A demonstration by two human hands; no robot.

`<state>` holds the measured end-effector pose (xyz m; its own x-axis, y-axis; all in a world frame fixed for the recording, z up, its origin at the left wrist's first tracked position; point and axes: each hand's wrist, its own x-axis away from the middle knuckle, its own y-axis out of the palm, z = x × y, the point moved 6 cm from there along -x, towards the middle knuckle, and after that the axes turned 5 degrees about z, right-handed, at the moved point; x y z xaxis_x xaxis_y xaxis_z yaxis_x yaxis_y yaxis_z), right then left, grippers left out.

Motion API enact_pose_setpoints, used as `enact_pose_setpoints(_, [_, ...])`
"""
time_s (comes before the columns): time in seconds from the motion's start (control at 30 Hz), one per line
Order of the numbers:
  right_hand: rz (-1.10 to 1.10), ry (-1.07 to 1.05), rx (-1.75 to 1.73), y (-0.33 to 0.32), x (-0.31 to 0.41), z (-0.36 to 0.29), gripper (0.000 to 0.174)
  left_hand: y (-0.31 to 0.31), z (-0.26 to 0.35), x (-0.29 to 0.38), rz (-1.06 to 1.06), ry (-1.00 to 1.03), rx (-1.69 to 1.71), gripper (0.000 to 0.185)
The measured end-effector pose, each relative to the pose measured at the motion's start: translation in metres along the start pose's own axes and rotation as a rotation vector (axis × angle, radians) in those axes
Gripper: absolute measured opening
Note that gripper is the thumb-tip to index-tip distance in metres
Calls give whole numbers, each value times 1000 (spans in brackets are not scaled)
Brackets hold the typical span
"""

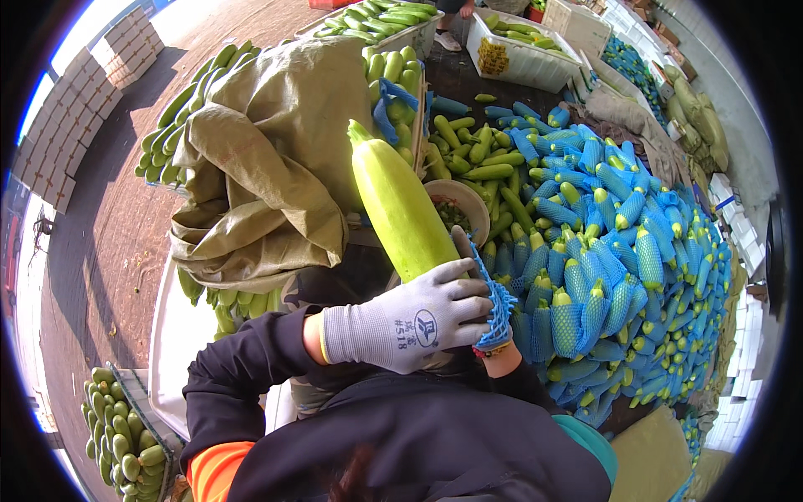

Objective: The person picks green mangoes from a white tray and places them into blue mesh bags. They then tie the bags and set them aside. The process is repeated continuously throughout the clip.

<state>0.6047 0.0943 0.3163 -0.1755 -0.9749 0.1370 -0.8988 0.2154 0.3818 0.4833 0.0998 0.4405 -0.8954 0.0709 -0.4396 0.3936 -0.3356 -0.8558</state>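
A large pale green zucchini [401,207] stands tilted before me, its stem end pointing up and left. Around its lower end closes my left hand [426,314], in a light grey knitted glove that bears printing. My right hand [465,245] is mostly hidden behind the left; a grey gloved fingertip shows beside the zucchini. Bunched blue foam mesh netting [497,307] lies around that right hand, just above a wrist with a thin beaded band. Whether the right fingers grip the zucchini cannot be seen.
Netted zucchinis [602,270] are heaped at the right, with bare ones [483,147] beyond my hands. A round tub [473,204] stands near the right hand. Brown woven cloth [263,207] covers part of a loaded crate at the left. A person's shoe [447,41] shows at the top.
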Motion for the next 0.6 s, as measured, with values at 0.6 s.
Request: enact_pose_setpoints(0.6, [156, -119, 2, -152, -49, 43, 60, 95, -103, -63, 149, -581, 571, 31])
